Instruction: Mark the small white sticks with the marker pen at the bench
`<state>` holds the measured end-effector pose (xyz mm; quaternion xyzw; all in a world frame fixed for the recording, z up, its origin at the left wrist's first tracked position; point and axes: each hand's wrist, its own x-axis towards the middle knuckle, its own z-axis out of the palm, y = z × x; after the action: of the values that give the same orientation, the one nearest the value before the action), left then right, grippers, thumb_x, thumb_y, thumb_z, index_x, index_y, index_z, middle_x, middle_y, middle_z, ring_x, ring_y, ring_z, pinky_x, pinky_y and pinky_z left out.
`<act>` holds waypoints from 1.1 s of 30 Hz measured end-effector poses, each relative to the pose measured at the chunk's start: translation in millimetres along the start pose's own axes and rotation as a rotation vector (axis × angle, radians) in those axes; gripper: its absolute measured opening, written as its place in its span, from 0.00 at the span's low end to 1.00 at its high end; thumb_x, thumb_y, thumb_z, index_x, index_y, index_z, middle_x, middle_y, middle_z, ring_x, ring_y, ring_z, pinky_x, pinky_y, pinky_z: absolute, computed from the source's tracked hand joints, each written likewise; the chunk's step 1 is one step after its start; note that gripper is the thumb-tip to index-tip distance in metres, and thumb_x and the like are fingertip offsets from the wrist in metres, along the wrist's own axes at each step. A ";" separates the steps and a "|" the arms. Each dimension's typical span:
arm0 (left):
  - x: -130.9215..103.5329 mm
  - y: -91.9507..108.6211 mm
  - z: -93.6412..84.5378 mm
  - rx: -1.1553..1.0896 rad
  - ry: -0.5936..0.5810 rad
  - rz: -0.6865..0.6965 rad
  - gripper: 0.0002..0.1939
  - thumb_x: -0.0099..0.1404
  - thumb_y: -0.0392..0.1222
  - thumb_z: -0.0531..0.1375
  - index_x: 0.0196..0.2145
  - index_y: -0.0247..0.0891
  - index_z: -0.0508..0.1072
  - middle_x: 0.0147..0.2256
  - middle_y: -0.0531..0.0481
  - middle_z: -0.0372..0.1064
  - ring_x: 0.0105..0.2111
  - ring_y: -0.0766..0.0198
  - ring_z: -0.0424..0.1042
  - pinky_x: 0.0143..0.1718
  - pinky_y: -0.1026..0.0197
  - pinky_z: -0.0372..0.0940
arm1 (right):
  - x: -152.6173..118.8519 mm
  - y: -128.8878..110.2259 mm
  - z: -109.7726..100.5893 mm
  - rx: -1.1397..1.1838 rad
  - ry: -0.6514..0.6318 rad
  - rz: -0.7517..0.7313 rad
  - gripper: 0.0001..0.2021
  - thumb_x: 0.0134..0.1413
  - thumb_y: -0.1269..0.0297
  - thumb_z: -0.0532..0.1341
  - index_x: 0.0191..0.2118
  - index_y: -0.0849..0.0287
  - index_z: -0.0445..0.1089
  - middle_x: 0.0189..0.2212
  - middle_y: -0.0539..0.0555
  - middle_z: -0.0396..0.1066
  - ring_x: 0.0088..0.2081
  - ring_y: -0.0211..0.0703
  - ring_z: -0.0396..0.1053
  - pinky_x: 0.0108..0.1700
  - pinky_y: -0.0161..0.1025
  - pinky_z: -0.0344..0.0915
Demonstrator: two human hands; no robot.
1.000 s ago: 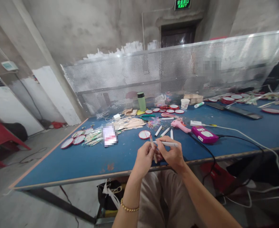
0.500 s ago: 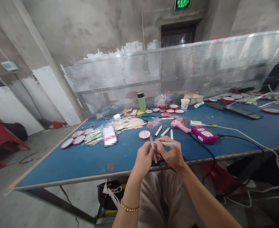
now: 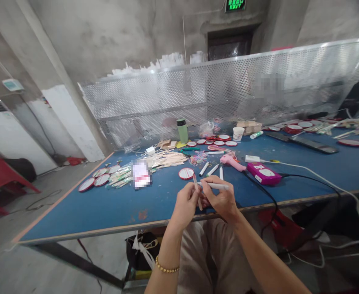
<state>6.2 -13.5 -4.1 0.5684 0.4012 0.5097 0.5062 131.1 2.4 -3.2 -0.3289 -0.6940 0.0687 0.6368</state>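
Note:
My left hand (image 3: 185, 204) is closed around a flat wooden craft stick (image 3: 200, 202), which it holds upright near the table's front edge. The stick's upper end looks reddish. In my right hand (image 3: 222, 200) a white marker pen (image 3: 216, 185) is gripped like a writing tool, its tip at the stick. Just beyond the hands lies a round white disc with a red rim (image 3: 186, 174). Three more markers (image 3: 212, 170) rest to its right. A pink glue gun (image 3: 233, 161) lies behind them, beside a purple box with a cable (image 3: 263, 173).
Loose wooden sticks (image 3: 170, 158) and several red-rimmed discs (image 3: 101, 180) lie on the left of the blue table (image 3: 112, 212). A green bottle (image 3: 182, 131), a paper cup (image 3: 238, 134) and more discs stand along the back. Dark phones (image 3: 314, 144) and a white cable (image 3: 317, 173) lie to the right.

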 end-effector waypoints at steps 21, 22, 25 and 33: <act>0.8 -2.5 -1.2 0.024 -0.009 0.007 0.18 0.59 0.56 0.60 0.32 0.36 0.67 0.23 0.54 0.67 0.22 0.65 0.70 0.27 0.61 0.69 | 0.6 -1.6 -0.2 0.049 0.009 -0.003 0.09 0.57 0.69 0.57 0.28 0.58 0.72 0.22 0.50 0.73 0.24 0.37 0.70 0.29 0.33 0.68; 0.9 -2.6 -1.5 0.036 -0.010 0.012 0.18 0.59 0.55 0.60 0.32 0.36 0.67 0.23 0.54 0.67 0.22 0.66 0.69 0.27 0.61 0.69 | 0.6 -1.8 -0.2 0.051 -0.001 0.007 0.09 0.57 0.69 0.57 0.28 0.58 0.72 0.23 0.50 0.73 0.24 0.38 0.70 0.29 0.33 0.68; 1.3 -3.7 -2.6 0.075 -0.008 0.032 0.17 0.60 0.54 0.59 0.32 0.35 0.67 0.24 0.54 0.67 0.23 0.66 0.69 0.27 0.62 0.68 | 0.5 -2.0 -0.3 0.058 -0.031 0.035 0.09 0.58 0.68 0.57 0.28 0.58 0.72 0.24 0.51 0.74 0.24 0.38 0.70 0.30 0.34 0.69; 2.7 -7.1 -5.0 0.145 -0.006 0.068 0.15 0.62 0.52 0.58 0.32 0.35 0.68 0.25 0.53 0.66 0.25 0.65 0.68 0.28 0.62 0.66 | 1.3 -0.9 -0.1 0.080 -0.047 0.020 0.08 0.58 0.69 0.57 0.29 0.58 0.71 0.23 0.50 0.73 0.25 0.37 0.70 0.30 0.33 0.68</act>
<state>2.1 -8.8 -10.8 0.6184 0.4160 0.4943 0.4473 130.9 2.4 -1.6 -0.3082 -0.7021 0.1103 0.6324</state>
